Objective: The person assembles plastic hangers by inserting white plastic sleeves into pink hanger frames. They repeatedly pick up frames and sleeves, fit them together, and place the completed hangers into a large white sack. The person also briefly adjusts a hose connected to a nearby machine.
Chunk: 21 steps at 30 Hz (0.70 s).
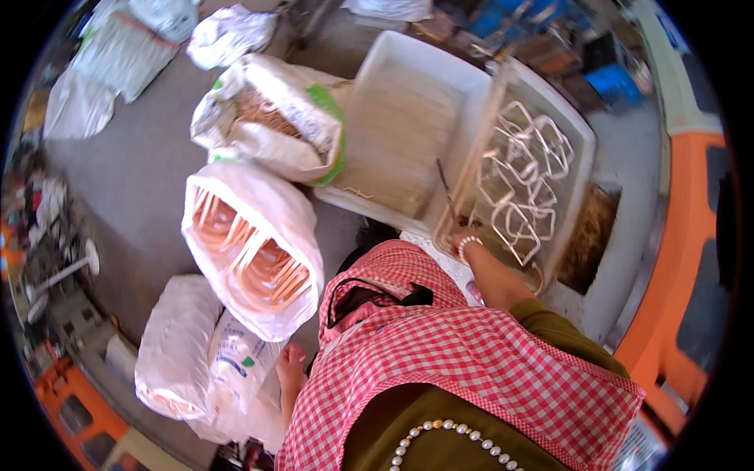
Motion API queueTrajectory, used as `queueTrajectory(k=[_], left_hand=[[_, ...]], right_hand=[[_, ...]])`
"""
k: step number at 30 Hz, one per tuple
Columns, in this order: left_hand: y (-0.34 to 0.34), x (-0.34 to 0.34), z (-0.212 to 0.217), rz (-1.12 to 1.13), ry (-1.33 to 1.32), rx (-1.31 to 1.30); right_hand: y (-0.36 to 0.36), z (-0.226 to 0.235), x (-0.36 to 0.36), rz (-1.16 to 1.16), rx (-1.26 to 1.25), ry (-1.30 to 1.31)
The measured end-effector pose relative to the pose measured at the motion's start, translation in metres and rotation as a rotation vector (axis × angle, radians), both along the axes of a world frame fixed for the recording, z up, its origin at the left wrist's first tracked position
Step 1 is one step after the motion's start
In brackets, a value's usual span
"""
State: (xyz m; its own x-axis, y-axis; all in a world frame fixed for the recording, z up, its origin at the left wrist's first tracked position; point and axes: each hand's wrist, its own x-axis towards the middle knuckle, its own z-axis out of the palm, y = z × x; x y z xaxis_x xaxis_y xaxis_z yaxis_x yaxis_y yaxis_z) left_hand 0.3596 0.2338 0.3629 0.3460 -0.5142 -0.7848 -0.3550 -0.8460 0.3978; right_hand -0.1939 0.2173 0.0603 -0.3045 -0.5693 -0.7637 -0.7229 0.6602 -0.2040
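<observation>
My right hand point(465, 237), with a beaded bracelet at the wrist, is closed round a thin dark rod point(446, 188). The rod slants up over the near right side of a large white tub point(385, 47). Right of the hand, a second pale tub point(577, 129) holds several bent whitish metal loops point(522, 165) in a tangle. A tan board-like edge point(481, 129) runs between the tubs. My left hand point(290, 363) hangs low by white sacks, its fingers loosely apart and nothing visible in them.
A white sack of copper-coloured bent rods point(259, 255) stands at my left. Beyond it is an open sack of copper-coloured pieces point(263, 114). A closed white sack point(177, 337) lies nearer. Orange machinery point(687, 259) borders the right; a square hole point(591, 239) lies beside the right tub.
</observation>
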Motion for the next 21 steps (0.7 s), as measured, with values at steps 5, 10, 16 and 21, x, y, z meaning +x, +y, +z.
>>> queueTrajectory(k=[5, 10, 16, 21], left_hand=[[-0.002, -0.001, 0.016, 0.658, 0.012, -0.210], [-0.032, 0.001, 0.013, 0.685, -0.152, -0.394], [-0.091, 0.028, 0.013, 0.736, -0.025, -0.376], [-0.135, 0.067, -0.011, 0.696, 0.144, -0.372]], right_hand=[[-0.016, 0.005, 0.005, -0.001, 0.494, 0.025], [-0.124, 0.109, 0.053, -0.006, 0.067, -0.164], [-0.248, 0.220, 0.202, -0.059, -0.041, -0.694], [-0.277, 0.236, 0.324, 0.128, -0.157, -0.840]])
